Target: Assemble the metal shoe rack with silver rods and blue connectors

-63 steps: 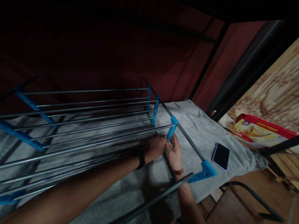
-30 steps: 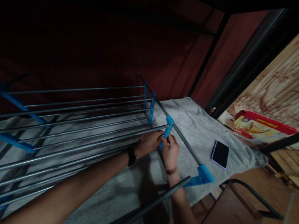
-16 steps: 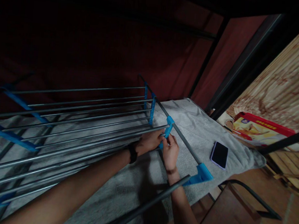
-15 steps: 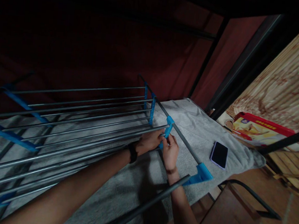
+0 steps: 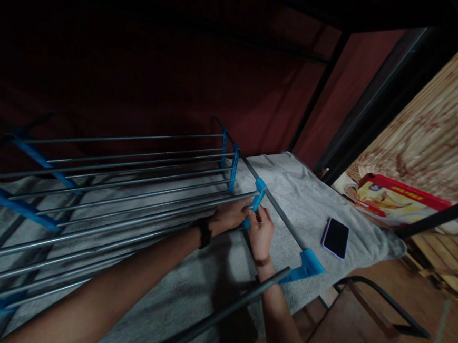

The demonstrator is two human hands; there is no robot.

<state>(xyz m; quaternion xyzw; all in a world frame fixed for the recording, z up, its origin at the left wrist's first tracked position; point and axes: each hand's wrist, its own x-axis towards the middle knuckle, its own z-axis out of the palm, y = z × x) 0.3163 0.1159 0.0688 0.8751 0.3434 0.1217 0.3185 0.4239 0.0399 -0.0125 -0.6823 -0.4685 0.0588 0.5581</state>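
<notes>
A rack of grey metal rods (image 5: 133,185) with blue plastic side pieces lies on its side on a grey blanket (image 5: 310,199). My left hand (image 5: 228,217), a dark band at its wrist, is closed around the end of a rod where it meets a blue bracket (image 5: 258,190). My right hand (image 5: 261,232) pinches the lower part of that same bracket from the right. A thicker grey bar (image 5: 281,218) runs from the bracket down to a blue corner piece (image 5: 307,262).
A phone (image 5: 335,238) lies face up on the blanket to the right. A red and yellow box (image 5: 397,200) stands beyond it against a wood-grain panel. Black metal frame posts rise at the right. A dark chair (image 5: 359,324) sits below the blanket's edge.
Both hands stay on the blue bracket and rod end; only the view has shifted slightly.
</notes>
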